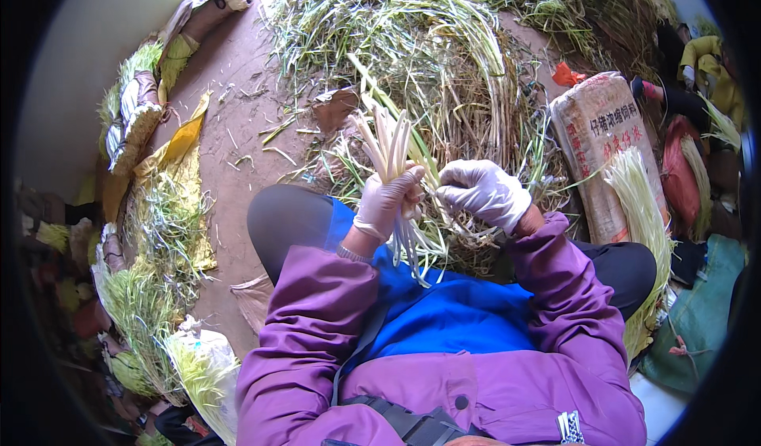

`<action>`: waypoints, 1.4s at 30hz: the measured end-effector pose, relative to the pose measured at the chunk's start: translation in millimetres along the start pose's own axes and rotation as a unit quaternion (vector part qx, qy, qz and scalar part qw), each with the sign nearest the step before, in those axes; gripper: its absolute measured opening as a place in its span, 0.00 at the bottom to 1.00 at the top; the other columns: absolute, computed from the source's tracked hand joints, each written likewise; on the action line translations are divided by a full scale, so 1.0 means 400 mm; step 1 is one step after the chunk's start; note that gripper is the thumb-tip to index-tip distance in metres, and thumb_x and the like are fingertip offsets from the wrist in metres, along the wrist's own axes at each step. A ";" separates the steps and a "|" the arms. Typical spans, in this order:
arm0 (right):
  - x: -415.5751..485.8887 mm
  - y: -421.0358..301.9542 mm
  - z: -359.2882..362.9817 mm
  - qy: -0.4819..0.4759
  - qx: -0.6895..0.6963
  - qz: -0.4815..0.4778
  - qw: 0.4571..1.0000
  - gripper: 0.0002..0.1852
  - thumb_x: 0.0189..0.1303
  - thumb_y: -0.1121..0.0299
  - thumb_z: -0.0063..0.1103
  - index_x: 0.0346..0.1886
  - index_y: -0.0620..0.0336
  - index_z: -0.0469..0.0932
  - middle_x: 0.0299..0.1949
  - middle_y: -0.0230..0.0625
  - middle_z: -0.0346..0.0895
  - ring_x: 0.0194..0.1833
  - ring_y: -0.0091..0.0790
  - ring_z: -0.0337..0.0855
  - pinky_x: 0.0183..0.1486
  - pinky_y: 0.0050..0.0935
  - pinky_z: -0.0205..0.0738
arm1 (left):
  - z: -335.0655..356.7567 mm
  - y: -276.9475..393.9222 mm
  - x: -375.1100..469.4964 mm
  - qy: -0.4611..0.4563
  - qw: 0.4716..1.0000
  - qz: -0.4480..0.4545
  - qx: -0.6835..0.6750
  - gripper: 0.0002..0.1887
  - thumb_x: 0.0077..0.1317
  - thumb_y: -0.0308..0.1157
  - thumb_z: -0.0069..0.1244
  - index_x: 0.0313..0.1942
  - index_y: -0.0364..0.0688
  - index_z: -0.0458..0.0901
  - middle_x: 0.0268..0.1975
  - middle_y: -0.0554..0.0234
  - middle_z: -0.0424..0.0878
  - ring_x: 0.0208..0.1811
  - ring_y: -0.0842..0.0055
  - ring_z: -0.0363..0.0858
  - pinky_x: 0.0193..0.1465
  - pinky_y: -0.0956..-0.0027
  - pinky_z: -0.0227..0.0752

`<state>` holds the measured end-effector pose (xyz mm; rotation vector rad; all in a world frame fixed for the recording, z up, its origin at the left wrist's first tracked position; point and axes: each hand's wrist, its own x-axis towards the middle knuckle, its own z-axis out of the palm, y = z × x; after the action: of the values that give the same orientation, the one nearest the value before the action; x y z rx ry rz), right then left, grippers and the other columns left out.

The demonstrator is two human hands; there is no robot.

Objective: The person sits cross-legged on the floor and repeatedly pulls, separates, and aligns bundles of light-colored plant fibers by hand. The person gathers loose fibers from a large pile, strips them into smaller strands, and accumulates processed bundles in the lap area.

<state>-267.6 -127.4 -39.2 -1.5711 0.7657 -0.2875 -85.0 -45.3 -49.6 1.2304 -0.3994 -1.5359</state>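
My left hand (389,202), in a thin white glove, is closed around a bunch of pale stalks (383,140). Their thick whitish ends point up and away from me, while thin pale leaf ends (410,253) hang below the fist over a blue apron (440,321). To the right, my gloved right hand (484,193) has its fingers bent, with thumb and fingertips pinched at the lower part of a long green stalk (410,134). That stalk slants up to the left behind the bunch. The fingertips' exact hold is partly hidden.
A large heap of green stalks and dry leaves (440,47) covers the floor ahead. On the right, a printed woven sack (606,119) lies beside trimmed pale stalks (636,208). Wrapped bundles (134,125) and a yellow sheet (184,131) lie left. Another person (707,65) sits far right.
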 end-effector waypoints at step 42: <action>-0.060 0.398 -0.558 0.448 0.089 0.067 0.887 0.07 0.61 0.65 0.61 0.31 0.56 0.81 0.23 0.25 0.78 0.17 0.17 0.72 0.18 0.15 0.65 | -0.249 0.189 -0.041 0.179 0.899 0.273 -0.291 0.13 0.70 0.42 0.48 0.28 0.47 0.77 0.18 0.80 0.72 0.16 0.85 0.65 0.23 0.72 0.61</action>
<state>-466.5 -283.8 -147.4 -1.1571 1.5007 -0.9925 37.0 -24.9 -24.0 0.8002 -0.0169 -0.8246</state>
